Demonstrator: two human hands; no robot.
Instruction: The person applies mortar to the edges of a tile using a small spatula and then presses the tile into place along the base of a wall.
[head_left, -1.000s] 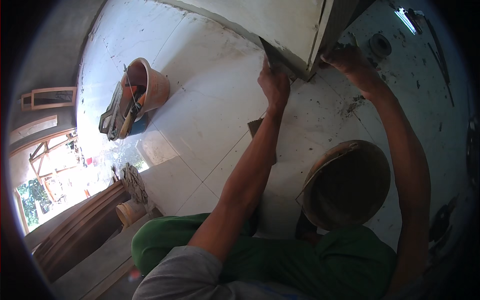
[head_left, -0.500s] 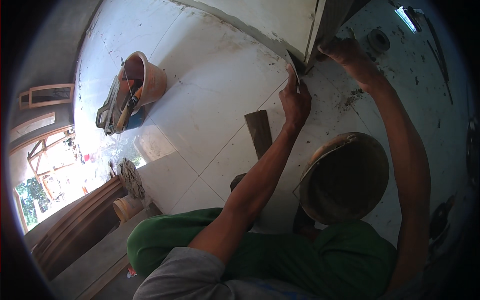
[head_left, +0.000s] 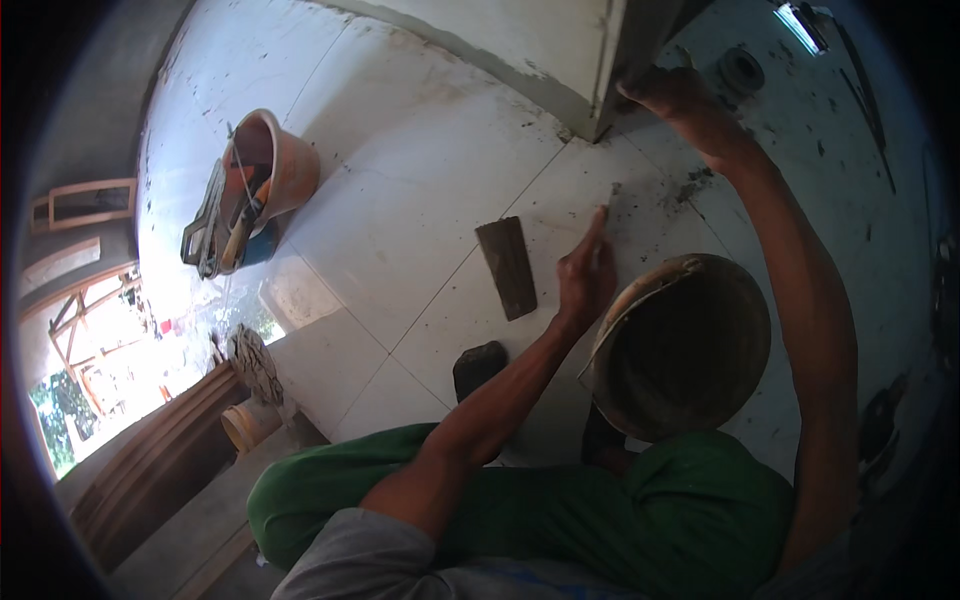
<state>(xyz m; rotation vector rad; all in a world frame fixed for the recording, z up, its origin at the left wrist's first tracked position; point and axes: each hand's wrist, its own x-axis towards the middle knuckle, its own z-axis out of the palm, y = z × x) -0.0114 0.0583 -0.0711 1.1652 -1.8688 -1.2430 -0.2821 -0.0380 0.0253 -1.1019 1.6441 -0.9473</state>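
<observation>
My left hand [head_left: 588, 278] is closed around a thin flat-bladed scraper [head_left: 614, 194], its index finger stretched along the tool. The blade hangs over the tiled floor, apart from the wall corner, and its handle is hidden in the hand. My right hand [head_left: 690, 115] grips the lower edge of a dark wooden board [head_left: 655, 35], which stands against the end of a pale plastered wall [head_left: 520, 50]. Part of those fingers is hidden in shadow. Between my arms a large round bucket [head_left: 685, 350] with a mortar-stained inside tilts toward me.
A short wooden block [head_left: 507, 268] lies on the white tiles left of my left hand. Farther left stands an orange bucket [head_left: 297, 165] with hand tools. A roll of tape [head_left: 740, 70] sits beyond my right hand. Mortar crumbs [head_left: 690, 185] dot the floor.
My left hand has drawn the scraper away from the wall corner, back toward me. My right hand stays at the board. The whole view has shifted slightly.
</observation>
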